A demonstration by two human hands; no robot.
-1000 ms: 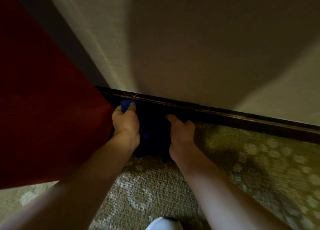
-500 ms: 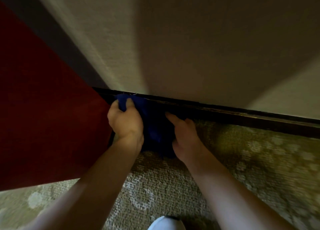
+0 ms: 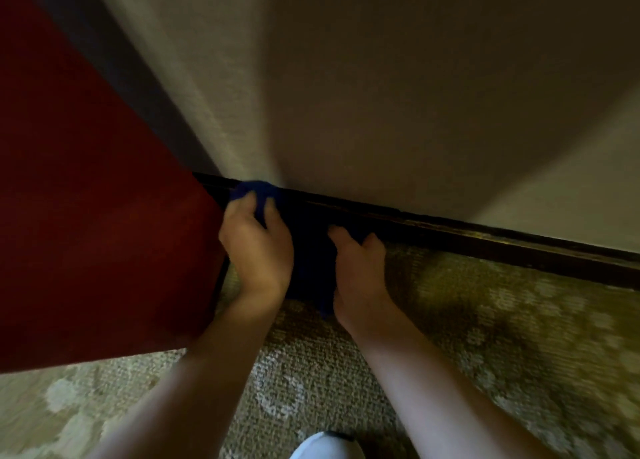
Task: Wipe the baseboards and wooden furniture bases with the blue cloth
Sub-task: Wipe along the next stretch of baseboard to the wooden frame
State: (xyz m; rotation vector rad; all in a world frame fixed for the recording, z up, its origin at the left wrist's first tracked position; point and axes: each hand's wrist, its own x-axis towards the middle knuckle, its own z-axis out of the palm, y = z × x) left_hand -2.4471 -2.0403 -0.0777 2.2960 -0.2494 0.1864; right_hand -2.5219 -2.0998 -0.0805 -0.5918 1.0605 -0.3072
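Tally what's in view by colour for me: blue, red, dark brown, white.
Blue: 1, the blue cloth, gripped by the left hand and the right hand
Red: 1, the red furniture panel
Dark brown: 1, the baseboard
White: 1, the shoe tip
Total: 4

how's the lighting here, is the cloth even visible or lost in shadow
Head view: dim and uneven; a broad shadow darkens the wall and the baseboard. The blue cloth shows colour only at its lit top; below, it goes near black. Forearms and carpet edges are soft.
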